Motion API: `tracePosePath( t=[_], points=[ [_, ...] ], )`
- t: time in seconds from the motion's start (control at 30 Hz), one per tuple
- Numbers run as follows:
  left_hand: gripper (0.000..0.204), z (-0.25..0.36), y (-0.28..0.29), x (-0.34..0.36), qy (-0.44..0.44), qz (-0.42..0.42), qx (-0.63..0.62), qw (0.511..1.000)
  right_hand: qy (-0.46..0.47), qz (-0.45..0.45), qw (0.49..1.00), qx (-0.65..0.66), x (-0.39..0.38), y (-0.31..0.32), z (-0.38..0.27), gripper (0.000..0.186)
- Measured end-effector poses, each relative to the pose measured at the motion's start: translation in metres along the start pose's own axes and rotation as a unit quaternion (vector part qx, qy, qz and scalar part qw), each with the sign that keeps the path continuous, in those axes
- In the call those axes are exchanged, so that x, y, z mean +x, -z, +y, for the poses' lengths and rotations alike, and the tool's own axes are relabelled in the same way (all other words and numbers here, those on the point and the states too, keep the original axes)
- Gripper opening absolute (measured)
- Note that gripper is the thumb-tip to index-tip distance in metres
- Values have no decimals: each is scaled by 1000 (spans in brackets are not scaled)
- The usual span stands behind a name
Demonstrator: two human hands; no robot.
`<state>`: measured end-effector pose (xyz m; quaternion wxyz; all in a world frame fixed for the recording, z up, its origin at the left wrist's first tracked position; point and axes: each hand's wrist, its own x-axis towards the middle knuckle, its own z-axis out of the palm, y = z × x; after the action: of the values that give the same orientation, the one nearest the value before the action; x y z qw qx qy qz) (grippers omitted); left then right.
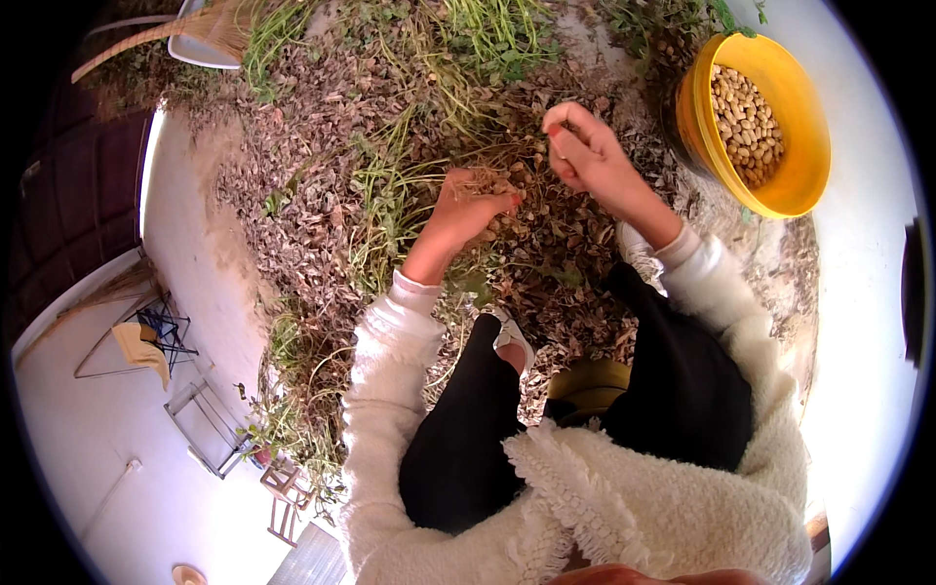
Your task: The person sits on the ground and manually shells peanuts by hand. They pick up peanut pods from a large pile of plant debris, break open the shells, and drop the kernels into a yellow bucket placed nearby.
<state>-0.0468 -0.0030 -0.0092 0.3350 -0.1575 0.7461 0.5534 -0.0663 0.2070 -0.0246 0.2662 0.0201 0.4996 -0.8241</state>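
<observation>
My left hand [456,216] is closed round the root end of a peanut plant [485,183], whose dry, tangled roots stick out past the thumb. Its green and yellow stems trail over the pile of dry leaves. My right hand [600,161] is raised a little to the right of it, apart from the plant, with the fingers curled in. Whatever those fingers hold, if anything, is hidden. At the upper right a yellow bucket [807,127] stands tilted in view, with many peanuts in their shells [746,122] inside.
Dry brown leaves [302,166] and pulled plants [497,39] cover the floor. A broom [210,29] lies over a pale container at the upper left. A folding chair [141,346] and a small wooden stool [285,492] stand at the left. A white wall [868,292] runs along the right.
</observation>
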Motion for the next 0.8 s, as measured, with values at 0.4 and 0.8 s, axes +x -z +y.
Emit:
tracePosePath(
  t=[0.4, 0.8],
  points=[
    [15, -13, 11, 39, 47, 74, -228, 970, 284, -17, 766, -577, -9, -20, 46, 30],
    [34, 6, 15, 40, -11, -69, -132, 989, 324, -20, 719, -615, 9, -13, 67, 25]
  ],
)
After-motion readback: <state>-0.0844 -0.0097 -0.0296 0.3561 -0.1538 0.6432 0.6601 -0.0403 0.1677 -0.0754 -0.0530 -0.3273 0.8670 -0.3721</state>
